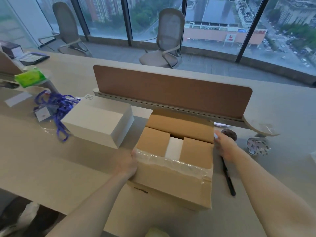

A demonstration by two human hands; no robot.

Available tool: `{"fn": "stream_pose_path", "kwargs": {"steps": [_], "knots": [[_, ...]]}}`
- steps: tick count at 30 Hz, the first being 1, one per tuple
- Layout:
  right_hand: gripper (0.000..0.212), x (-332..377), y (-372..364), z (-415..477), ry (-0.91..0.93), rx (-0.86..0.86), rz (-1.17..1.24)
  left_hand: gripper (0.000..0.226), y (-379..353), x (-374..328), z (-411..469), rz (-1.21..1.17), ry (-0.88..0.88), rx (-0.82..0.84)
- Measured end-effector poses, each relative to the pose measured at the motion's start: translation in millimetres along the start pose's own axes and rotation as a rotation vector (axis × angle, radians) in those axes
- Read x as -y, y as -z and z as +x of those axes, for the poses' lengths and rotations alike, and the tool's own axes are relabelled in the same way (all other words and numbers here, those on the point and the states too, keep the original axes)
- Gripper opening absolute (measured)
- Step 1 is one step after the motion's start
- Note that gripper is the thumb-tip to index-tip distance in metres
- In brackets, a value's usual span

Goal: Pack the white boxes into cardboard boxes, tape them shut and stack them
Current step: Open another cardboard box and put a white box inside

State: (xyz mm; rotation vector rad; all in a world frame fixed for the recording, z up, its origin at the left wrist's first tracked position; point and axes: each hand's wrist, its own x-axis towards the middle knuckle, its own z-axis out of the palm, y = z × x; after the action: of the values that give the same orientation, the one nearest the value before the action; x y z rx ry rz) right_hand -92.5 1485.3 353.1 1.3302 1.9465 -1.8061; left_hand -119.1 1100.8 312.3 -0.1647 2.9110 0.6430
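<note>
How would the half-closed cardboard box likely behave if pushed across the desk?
The cardboard box probably slides rather than tips, sitting broad and flat on the desk. Its open top flaps would likely flop.

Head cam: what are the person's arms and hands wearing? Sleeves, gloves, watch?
Nothing visible. Both forearms are bare down to the frame's bottom edge, with no sleeves or cuffs. No gloves, watch or wristband on the left hand or right hand. The fingers show only partly, so rings cannot be ruled out.

You are in an office high up in a tall building. You see a long tabletop (51, 159) with a brown divider (171, 89), two desk chairs (164, 40), and big windows (213, 19) over the city.
</note>
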Motion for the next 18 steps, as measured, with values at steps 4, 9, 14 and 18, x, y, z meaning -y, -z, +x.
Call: {"fn": "stream_pose_path", "kwargs": {"steps": [4,9,14,18], "knots": [[0.047,8.7,4.7,-9.2,0.079,0.051,0.153,0.058,-0.5,-8.1,-5.3,0.0,0.02,-0.013],[0.048,-15.2,15.4,-22.7,0.193,0.107,0.044,0.063,-1.9,-9.9,-11.6,-0.003,0.013,0.002],[0.027,-45.3,17.2,-36.5,0.376,0.08,-0.223,0.066,5.6,-11.8,-14.2,-0.061,-0.004,0.031],[0.033,-61.4,14.4,-49.7,0.413,0.07,-0.271,0.076,17.9,-18.2,-1.4,-0.019,-0.027,0.088]]}}
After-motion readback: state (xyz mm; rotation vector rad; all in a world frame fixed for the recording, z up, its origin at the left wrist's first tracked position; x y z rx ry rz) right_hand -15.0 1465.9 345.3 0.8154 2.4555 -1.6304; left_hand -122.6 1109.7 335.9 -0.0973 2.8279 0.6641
